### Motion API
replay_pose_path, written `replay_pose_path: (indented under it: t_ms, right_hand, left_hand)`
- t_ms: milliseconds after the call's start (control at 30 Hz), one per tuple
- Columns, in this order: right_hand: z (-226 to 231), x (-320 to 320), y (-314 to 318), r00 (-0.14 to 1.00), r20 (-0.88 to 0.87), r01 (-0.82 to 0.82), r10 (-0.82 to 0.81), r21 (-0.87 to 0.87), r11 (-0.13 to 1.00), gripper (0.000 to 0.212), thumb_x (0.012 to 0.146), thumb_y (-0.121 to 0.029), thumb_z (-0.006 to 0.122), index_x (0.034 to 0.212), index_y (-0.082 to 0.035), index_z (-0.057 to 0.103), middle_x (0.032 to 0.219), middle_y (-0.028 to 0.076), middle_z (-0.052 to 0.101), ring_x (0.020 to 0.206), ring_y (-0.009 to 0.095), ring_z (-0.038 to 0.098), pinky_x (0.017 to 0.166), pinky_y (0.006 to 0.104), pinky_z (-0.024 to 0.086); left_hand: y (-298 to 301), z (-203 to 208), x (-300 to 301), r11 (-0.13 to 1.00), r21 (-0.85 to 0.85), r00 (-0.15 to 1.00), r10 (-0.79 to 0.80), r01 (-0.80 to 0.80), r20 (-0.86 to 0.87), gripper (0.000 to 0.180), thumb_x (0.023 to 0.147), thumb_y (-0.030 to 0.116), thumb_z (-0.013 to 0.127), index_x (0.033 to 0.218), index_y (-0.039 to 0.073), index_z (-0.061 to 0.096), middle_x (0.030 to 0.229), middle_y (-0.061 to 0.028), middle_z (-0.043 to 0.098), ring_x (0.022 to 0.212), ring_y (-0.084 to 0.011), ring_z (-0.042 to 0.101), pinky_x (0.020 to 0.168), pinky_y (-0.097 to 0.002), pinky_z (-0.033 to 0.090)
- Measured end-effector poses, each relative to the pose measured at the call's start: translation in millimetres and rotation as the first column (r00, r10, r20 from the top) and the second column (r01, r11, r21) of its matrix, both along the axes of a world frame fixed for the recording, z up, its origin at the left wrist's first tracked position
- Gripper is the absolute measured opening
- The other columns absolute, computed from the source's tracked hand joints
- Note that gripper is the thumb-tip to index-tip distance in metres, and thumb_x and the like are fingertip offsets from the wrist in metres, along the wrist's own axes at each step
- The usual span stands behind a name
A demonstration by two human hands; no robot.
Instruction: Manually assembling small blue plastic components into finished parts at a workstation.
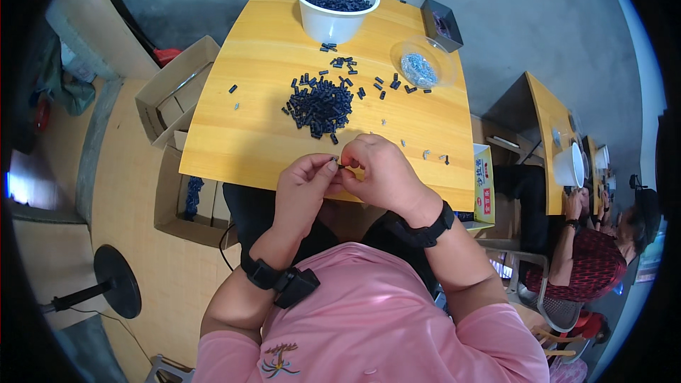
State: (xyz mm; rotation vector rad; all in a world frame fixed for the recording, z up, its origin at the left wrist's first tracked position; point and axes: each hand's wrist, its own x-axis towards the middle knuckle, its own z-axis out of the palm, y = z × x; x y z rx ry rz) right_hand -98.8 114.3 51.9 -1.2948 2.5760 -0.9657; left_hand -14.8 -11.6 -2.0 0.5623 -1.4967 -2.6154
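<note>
My left hand [303, 183] and my right hand [377, 171] meet at the near edge of the wooden table [241, 120]. Both are closed, thumbs and fingers pinching a small black part [341, 167] between them; its exact kind is mostly hidden by the fingers. Just beyond my hands lies a heap of small black plastic pieces [320, 108], with several more scattered around it. Tiny silvery metal bits [426, 154] are strewn to the right of my right hand.
At the table's far side stands a white bucket [333, 27] full of black pieces. A clear dish [443, 64] holds small silvery parts, beside a dark box [441, 25]. Cardboard boxes [164, 206] stand on the floor at left, near a round black stand [117, 281]. Another person [578, 262] sits at right.
</note>
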Motion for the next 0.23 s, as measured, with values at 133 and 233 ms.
replay_pose_path:
  t_ms: [133, 233]
  right_hand:
    - [-4.6, 3.6, 3.0, 0.975, 0.213, 0.084, -0.058, -0.113, 0.990, 0.011, 0.068, -0.003, 0.065, 0.077, -0.003, 0.058, 0.073, 0.009, 0.057, 0.068, 0.022, 0.057, 0.059, 0.0309, 0.046]
    - [-18.5, 7.9, 5.3, 0.904, 0.415, 0.196, -0.105, -0.182, 0.964, 0.008, 0.077, -0.005, 0.064, 0.083, -0.008, 0.061, 0.077, 0.001, 0.061, 0.065, 0.016, 0.056, 0.057, 0.0262, 0.046]
  left_hand:
    - [-0.5, -0.9, 1.2, 1.000, 0.007, 1.000, -0.007, 0.007, -0.002, 0.018, 0.089, 0.010, 0.056, 0.103, -0.001, 0.058, 0.085, -0.0068, 0.064, 0.076, -0.0124, 0.062, 0.070, -0.0231, 0.052]
    - [-1.4, -2.3, 3.3, 0.999, 0.053, 1.000, -0.013, 0.011, 0.019, 0.020, 0.087, 0.011, 0.059, 0.103, -0.001, 0.058, 0.087, -0.0078, 0.065, 0.078, -0.0128, 0.063, 0.071, -0.0220, 0.051]
